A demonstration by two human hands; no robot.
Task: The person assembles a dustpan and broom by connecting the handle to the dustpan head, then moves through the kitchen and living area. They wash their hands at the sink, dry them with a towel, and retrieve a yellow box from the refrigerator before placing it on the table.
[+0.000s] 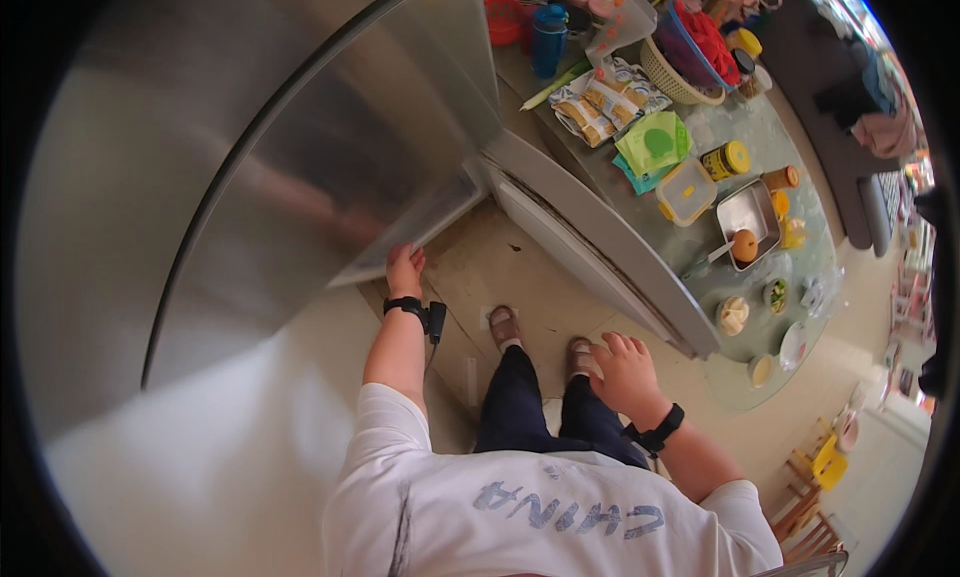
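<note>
A tall silver refrigerator [330, 147] fills the left side. My left hand [405, 269] is at its pale lower edge, with the fingers bent around that edge and the fingertips partly hidden. On that wrist sits a black band with a small black device and cable. An open grey door [600, 217], its white inner side toward me, stands ahead and to the right. Below its near end hangs my right hand [630, 377], fingers loosely bent and apart, holding nothing. The right wrist wears a black band too.
Beyond the door, a glass table [720, 377] carries a metal tray [748, 215] with a round brown item, a lidded container [687, 192], jars, packets, small bowls, a blue bottle [548, 39] and baskets. My feet stand on the tiled floor. Chairs [825, 465] are at lower right.
</note>
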